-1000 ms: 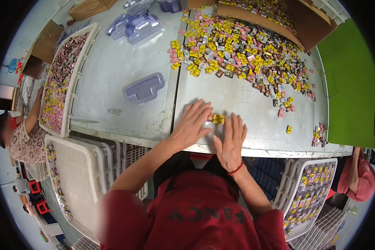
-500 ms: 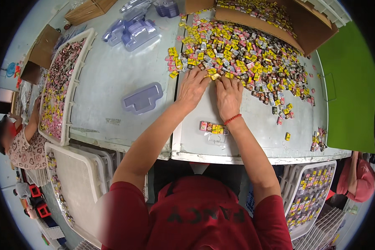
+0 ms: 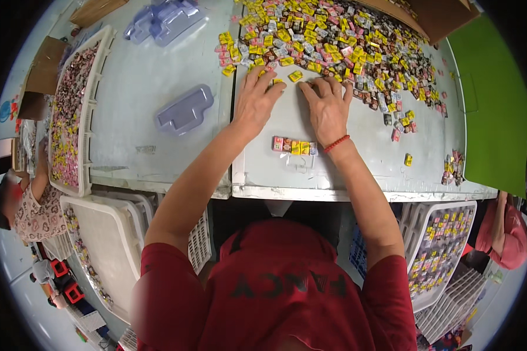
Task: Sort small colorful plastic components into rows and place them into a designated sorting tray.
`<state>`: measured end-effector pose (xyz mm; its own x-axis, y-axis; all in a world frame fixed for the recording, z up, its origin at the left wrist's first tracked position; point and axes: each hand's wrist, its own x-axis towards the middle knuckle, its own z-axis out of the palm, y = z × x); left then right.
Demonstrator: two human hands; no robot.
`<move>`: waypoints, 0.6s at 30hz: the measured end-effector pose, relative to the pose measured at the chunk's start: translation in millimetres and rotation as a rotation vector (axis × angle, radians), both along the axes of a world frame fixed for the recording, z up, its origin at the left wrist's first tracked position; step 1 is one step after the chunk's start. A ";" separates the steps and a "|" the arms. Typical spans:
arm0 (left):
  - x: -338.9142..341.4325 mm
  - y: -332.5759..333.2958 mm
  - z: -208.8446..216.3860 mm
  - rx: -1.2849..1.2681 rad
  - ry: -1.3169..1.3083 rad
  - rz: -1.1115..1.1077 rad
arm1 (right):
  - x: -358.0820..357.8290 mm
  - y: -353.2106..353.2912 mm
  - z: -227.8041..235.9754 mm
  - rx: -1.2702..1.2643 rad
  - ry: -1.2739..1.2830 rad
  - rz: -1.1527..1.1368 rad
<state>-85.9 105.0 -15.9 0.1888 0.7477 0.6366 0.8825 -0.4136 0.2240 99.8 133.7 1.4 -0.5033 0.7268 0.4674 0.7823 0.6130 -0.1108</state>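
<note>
My left hand (image 3: 255, 102) rests at the near edge of a spread heap of small wrapped sweets (image 3: 357, 55) in yellow, pink, brown and white. Its fingers curl around a few sweets, one of them yellow between thumb and forefinger. To the right, my right hand (image 3: 329, 108) has bent, parted fingers with the tips touching the table beside the heap; I see nothing held. A single yellow sweet (image 3: 295, 76) lies between both hands. Nearer to me, a short row of sweets (image 3: 294, 145) sits above a clear plastic piece (image 3: 298, 164).
A bluish clear plastic tray (image 3: 185, 109) lies left of my arm, with more stacked trays (image 3: 167, 23) behind. A white crate of sweets (image 3: 93, 111) stands far left. A cardboard box (image 3: 445, 20) edges the heap. White racks (image 3: 442, 251) stand below right. Other people are at both sides.
My hands have moved apart; before, they met over a yellow sweet at the heap's edge. The whole view has tilted, so the table sits higher in the picture.
</note>
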 end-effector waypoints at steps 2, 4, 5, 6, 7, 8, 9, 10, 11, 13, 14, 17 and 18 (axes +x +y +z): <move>-0.7 -8.3 -5.8 -0.015 0.028 0.021 | 1.2 -2.7 -4.8 0.046 -0.006 -0.041; -4.4 -9.9 -8.0 -0.018 0.060 0.042 | 4.6 1.5 -7.2 0.040 -0.003 -0.040; -5.2 -12.0 -6.9 -0.038 0.043 0.051 | 6.9 0.2 -7.2 0.028 -0.001 -0.037; -5.3 -14.0 -5.9 -0.058 0.026 0.059 | 10.8 -3.1 -6.9 0.024 -0.002 -0.037; -5.2 -17.8 -5.1 -0.062 0.025 0.058 | 16.2 -7.6 -5.8 -0.002 0.067 -0.027; -2.0 -22.5 1.5 -0.074 -0.049 0.069 | 23.4 -12.1 -2.9 -0.028 0.135 -0.020; -0.8 -31.1 8.7 -0.076 -0.118 0.085 | 30.6 -21.3 3.3 -0.021 0.137 -0.016; 2.1 -41.3 13.5 -0.069 -0.117 0.088 | 40.7 -33.9 10.6 -0.065 0.188 0.001; 7.5 -50.8 18.1 -0.081 -0.189 0.033 | 51.3 -44.7 17.4 -0.111 0.237 0.012; 25.0 -68.4 18.7 -0.098 -0.265 -0.025 | 70.3 -64.1 25.2 -0.161 0.241 0.035; 41.0 -75.6 19.3 -0.135 -0.296 -0.124 | 78.6 -71.6 29.4 -0.205 0.247 0.059; 78.2 -85.5 20.2 -0.175 -0.317 -0.233 | 94.3 -83.9 22.1 -0.210 0.189 0.085; 84.3 -86.0 20.6 -0.177 -0.307 -0.246 | 93.7 -85.1 20.5 -0.217 0.184 0.077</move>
<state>-1.6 19.0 4.7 0.1967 0.8072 0.5566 0.6439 -0.5344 0.5474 193.5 48.5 21.9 -0.4821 0.7827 0.3936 0.6889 0.6162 -0.3817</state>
